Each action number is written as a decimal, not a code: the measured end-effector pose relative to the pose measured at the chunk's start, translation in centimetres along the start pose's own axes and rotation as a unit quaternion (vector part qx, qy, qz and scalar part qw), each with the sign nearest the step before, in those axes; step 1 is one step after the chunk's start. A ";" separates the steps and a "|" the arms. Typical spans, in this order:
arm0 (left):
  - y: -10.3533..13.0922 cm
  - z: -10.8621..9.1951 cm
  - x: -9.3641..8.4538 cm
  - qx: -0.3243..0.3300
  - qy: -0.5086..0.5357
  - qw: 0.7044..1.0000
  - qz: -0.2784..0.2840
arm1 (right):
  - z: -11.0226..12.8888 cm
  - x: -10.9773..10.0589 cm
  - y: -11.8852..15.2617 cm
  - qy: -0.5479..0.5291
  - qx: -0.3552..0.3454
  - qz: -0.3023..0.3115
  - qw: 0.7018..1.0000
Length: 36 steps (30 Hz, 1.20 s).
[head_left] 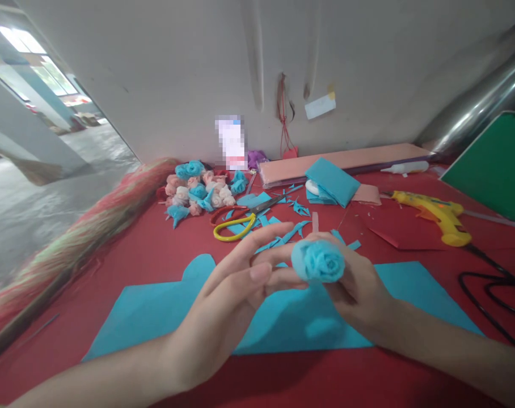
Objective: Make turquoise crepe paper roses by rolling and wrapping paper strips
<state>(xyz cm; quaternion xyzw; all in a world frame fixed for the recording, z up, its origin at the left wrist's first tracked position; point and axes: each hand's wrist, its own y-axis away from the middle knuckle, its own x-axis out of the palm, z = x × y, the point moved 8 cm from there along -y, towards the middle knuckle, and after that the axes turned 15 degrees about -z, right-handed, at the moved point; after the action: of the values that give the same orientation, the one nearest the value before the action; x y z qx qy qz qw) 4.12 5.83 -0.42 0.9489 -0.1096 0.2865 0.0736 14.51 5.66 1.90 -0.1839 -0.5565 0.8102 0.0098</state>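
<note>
A rolled blue crepe-paper rose (323, 262) faces me above the table. My right hand (366, 286) is closed around its base from behind; its fingertips are partly hidden by the bloom. My left hand (229, 300) is beside the rose with its fingers apart, the fingertips reaching the left side of the petals; I cannot tell how firmly they touch. Beneath both hands lies a long blue crepe-paper sheet (155, 309). A rounded blue paper piece (200, 267) rests at the sheet's back edge.
Scissors (253, 218) with red and yellow handles lie among blue paper scraps (300, 208). Finished paper roses (198, 190) are piled back left. To the right are a yellow glue gun (440, 212) with its black cord and a green board (495, 164). Folded blue paper (334, 181) sits behind.
</note>
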 end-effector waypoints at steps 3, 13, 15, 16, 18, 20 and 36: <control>-0.2 -0.3 0.1 -0.001 0.015 1.000 0.002 | -0.5 0.3 0.1 -0.013 0.029 0.005 0.999; 0.6 0.6 0.0 -0.004 0.001 1.000 0.010 | -1.2 0.7 0.6 -0.059 0.064 0.028 0.996; 0.6 0.4 -0.1 0.012 -0.009 1.000 0.004 | -1.2 0.6 0.7 -0.056 0.064 0.030 0.996; 0.6 0.3 -0.1 0.018 -0.018 1.000 0.000 | -1.2 0.6 0.7 -0.054 0.061 0.031 0.996; 0.6 0.2 -0.2 0.024 -0.034 0.999 -0.010 | -1.1 0.5 0.7 -0.049 0.048 0.031 0.997; 0.5 0.2 -0.3 0.023 -0.045 0.999 -0.019 | -0.9 0.5 0.7 -0.045 0.022 0.031 0.998; -0.1 0.1 0.0 0.038 -0.053 0.998 -0.007 | 0.1 0.6 0.8 0.034 -0.093 0.006 0.995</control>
<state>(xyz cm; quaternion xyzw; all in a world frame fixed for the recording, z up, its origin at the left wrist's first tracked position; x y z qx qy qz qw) 4.21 5.91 -0.51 0.9656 -0.0958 0.2394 0.0334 14.12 5.42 1.06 -0.2145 -0.6279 0.7481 0.0068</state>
